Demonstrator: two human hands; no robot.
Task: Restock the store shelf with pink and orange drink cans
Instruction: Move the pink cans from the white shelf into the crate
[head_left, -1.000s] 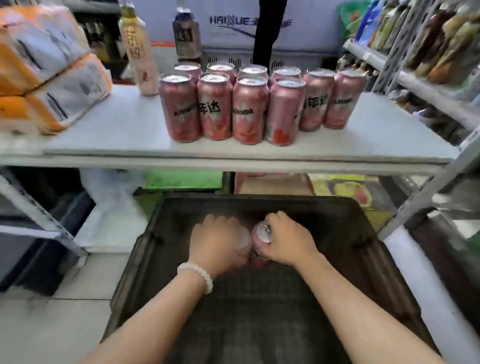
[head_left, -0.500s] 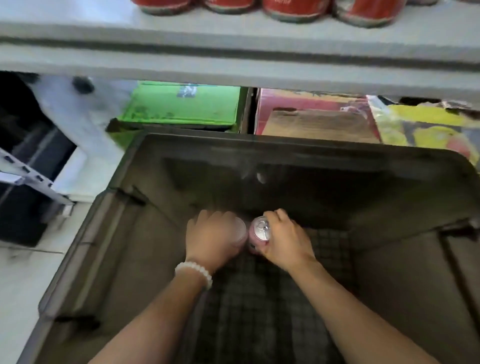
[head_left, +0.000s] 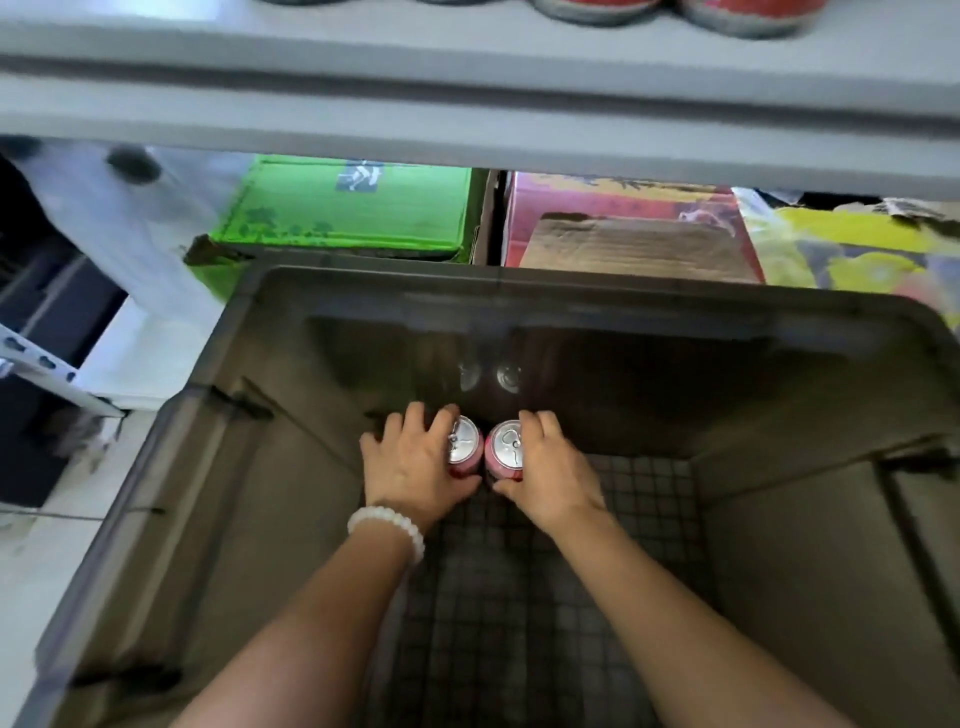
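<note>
Both hands are down in the crate, each one wrapped around a can. The left hand (head_left: 415, 467), with a white beaded bracelet (head_left: 387, 530) on its wrist, curls its fingers and thumb round the left pink drink can with a silver pull-tab top (head_left: 464, 447). The right hand (head_left: 550, 475) grips the right pink drink can with a silver top (head_left: 506, 449) the same way, fingers over the far side, thumb on the near side. The two cans stand upright, touching or just about touching each other, near the far wall of the deep dark grey plastic crate (head_left: 291, 519), on its gridded floor. Their tops reflect faintly in that glossy far wall.

Beyond the crate, under the shelf, sit a green cardboard box (head_left: 353, 208), a pink-red cardboard box with a torn brown flap (head_left: 623, 228) and a yellow printed package (head_left: 852, 244). Across the top runs the grey metal store shelf (head_left: 467, 104), and the bottoms of red-pink cans (head_left: 670, 10) standing on it peek in at the upper edge.
</note>
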